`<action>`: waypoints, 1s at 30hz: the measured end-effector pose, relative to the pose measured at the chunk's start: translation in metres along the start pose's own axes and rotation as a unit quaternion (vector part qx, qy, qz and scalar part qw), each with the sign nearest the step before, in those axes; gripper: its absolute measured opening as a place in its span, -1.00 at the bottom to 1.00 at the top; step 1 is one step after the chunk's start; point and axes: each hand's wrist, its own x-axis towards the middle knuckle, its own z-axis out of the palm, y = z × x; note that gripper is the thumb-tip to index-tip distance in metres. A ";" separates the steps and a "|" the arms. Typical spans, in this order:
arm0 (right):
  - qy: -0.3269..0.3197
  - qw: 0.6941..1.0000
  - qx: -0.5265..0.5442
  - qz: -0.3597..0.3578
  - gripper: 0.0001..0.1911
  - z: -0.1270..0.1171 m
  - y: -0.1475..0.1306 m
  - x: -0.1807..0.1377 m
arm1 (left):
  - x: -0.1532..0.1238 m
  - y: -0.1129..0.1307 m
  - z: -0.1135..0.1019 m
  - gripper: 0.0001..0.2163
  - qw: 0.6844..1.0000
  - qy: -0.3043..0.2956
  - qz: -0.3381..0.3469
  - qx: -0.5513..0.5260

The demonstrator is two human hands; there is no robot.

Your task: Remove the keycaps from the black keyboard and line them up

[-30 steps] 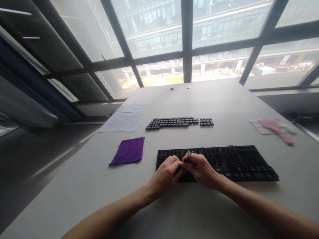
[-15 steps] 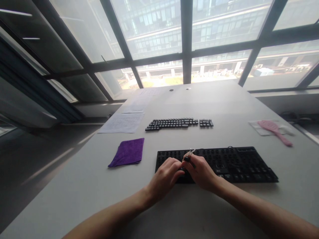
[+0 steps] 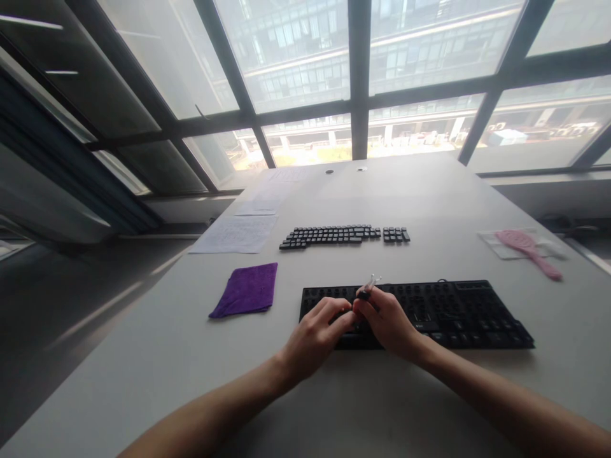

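A black keyboard [image 3: 458, 318] lies in front of me, with many keycaps off its key field. My right hand [image 3: 389, 321] is closed on a small keycap puller [image 3: 371, 283]; its thin pale prongs point up and away above the fingers. Beside it, over the keyboard's left half, my left hand [image 3: 317, 334] has its thumb and fingers drawn together, tips close to the right fingertips. Whatever sits between the left fingertips is hidden. Loose black keycaps [image 3: 334, 235] stand in rows behind the keyboard, and a smaller keycap block [image 3: 396, 235] stands at their right.
A folded purple cloth [image 3: 245, 291] lies left of the keyboard. Printed papers [image 3: 233, 235] are spread along the table's left side. A pink brush [image 3: 525, 245] rests on a white wrapper at the right. Large windows [image 3: 305, 57] rise behind the white table [image 3: 191, 388].
My right hand has shifted slightly right, and the puller's prongs now stand higher and further right. My left fingers have straightened a little beside it.
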 end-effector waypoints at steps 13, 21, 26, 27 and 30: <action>0.008 0.999 0.030 0.029 -0.72 0.001 0.000 0.004 | 0.044 -0.124 -0.025 -0.94 0.979 0.091 -0.176 0.052; -0.004 0.999 0.031 0.032 -0.72 0.000 -0.001 0.004 | 0.045 -0.187 -0.004 -0.96 0.976 0.011 -0.185 0.117; -0.013 0.999 0.033 0.037 -0.72 0.000 -0.001 0.005 | 0.043 -0.188 0.001 -0.97 0.974 0.016 -0.174 0.141; -0.014 0.999 0.032 0.040 -0.72 -0.001 -0.002 0.004 | 0.043 -0.189 0.001 -0.97 0.973 0.019 -0.175 0.148; -0.015 0.999 0.030 0.041 -0.70 -0.001 -0.002 0.004 | 0.044 -0.194 0.001 -0.97 0.970 0.027 -0.180 0.163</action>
